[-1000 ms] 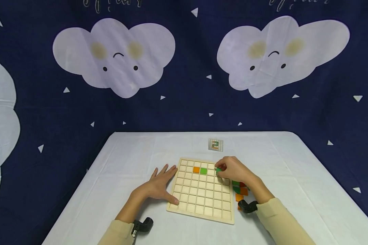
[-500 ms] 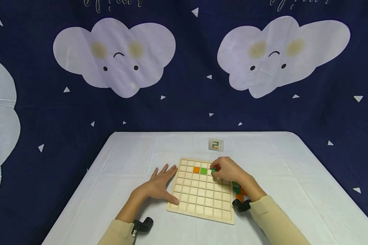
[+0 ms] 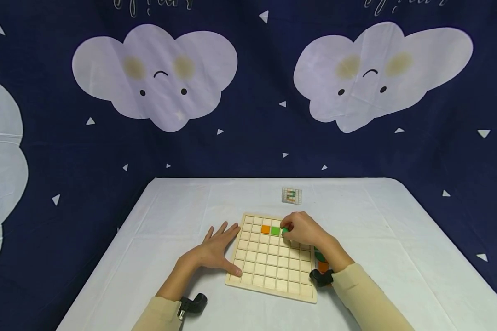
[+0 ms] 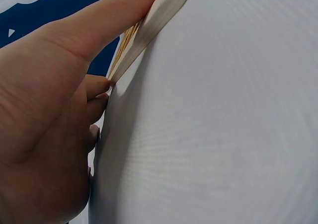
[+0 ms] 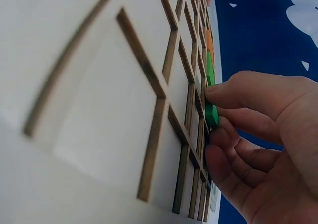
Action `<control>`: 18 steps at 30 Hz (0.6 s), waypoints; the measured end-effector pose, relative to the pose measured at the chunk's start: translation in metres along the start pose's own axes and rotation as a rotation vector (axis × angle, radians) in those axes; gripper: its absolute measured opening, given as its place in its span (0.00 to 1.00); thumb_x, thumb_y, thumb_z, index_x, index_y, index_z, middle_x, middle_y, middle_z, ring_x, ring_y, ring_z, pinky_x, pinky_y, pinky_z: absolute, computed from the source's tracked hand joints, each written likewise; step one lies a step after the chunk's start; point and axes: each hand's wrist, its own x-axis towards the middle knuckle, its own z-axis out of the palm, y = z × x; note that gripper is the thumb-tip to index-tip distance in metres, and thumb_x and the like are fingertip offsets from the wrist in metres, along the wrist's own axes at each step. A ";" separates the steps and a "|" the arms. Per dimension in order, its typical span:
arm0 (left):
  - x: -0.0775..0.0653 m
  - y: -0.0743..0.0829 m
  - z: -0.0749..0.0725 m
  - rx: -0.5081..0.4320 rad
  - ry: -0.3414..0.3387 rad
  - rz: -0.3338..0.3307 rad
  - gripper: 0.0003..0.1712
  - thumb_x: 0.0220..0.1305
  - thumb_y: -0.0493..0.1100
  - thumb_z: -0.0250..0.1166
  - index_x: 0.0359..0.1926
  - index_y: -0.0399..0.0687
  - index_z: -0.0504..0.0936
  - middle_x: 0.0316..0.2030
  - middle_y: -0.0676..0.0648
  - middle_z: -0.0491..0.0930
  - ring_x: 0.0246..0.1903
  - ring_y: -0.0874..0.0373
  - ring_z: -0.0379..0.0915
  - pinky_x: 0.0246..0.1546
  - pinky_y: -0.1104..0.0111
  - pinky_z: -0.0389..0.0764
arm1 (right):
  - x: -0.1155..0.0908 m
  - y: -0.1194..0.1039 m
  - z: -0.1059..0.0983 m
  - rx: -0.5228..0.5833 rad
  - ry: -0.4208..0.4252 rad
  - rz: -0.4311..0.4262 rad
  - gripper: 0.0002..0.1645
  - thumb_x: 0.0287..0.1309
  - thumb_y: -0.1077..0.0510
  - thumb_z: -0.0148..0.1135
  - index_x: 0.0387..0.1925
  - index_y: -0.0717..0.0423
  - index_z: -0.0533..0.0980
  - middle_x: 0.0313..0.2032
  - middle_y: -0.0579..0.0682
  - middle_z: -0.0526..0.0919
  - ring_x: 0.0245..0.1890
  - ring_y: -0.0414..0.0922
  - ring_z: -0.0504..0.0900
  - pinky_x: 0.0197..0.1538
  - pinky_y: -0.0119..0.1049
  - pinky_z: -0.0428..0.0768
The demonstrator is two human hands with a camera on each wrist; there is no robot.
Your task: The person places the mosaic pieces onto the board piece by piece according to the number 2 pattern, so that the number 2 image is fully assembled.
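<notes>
A pale wooden grid board (image 3: 261, 270) lies on the white table, slightly turned. An orange square tile (image 3: 265, 229) and a light green square tile (image 3: 275, 231) sit side by side in its second row. With thumb and fingertips, my right hand (image 3: 305, 230) pinches a darker green tile (image 5: 212, 115) just right of the light green one. Whether that tile is fully seated in its cell, I cannot tell. Fingers spread, my left hand (image 3: 212, 252) rests along the board's left edge, its thumb near the front corner.
Several loose tiles (image 3: 323, 267), orange and dark green, lie right of the board, partly covered by my right forearm. Behind the board is a small pattern card (image 3: 291, 196) showing a figure on a grid. A dark blue cloud-printed cloth (image 3: 257, 147) hangs behind the table.
My right hand has moved left across the board with the green tile, from a cell farther right to beside the light green tile. The left hand stays in place.
</notes>
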 end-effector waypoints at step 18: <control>0.000 -0.002 0.001 0.000 0.000 0.009 0.79 0.26 0.82 0.69 0.76 0.49 0.48 0.75 0.50 0.45 0.73 0.49 0.29 0.68 0.46 0.29 | -0.001 -0.002 0.001 0.005 -0.004 -0.026 0.14 0.52 0.62 0.71 0.42 0.58 0.84 0.36 0.45 0.81 0.33 0.37 0.78 0.37 0.31 0.80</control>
